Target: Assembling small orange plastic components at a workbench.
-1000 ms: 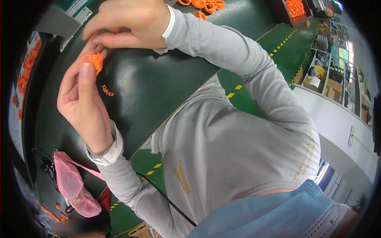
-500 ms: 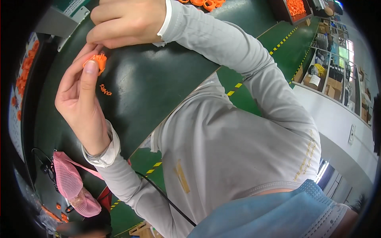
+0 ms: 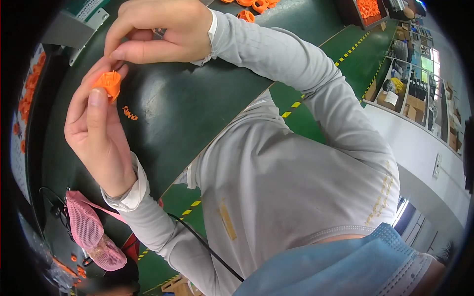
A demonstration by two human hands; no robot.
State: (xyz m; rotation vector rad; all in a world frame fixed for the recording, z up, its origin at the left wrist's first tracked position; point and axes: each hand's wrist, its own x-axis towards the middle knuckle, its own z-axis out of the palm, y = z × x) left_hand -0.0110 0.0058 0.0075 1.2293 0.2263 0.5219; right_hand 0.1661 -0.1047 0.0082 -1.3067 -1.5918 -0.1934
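Note:
A small orange plastic part (image 3: 109,84), round with a toothed rim, is pinched between the thumb and fingers of my left hand (image 3: 96,123). Just above it, my right hand (image 3: 165,34) has its thumb and forefinger pressed together by the tips of my left fingers. Whatever sits in that right-hand pinch is too small or too hidden to name. On the dark green table (image 3: 168,108), beside my left hand, lies a little heap of orange plastic scraps (image 3: 129,113).
Several orange rings (image 3: 259,6) lie beyond my right wrist. A dark box (image 3: 377,22) of orange pieces stands at the upper right. At the left are a grey metal bracket (image 3: 74,32) and more orange parts (image 3: 30,81). A pink mesh bag (image 3: 91,229) lies near my left forearm.
My left hand has shifted slightly left and turned the orange part, so more of its toothed rim shows. My right hand has rotated, bringing its thumb into sight.

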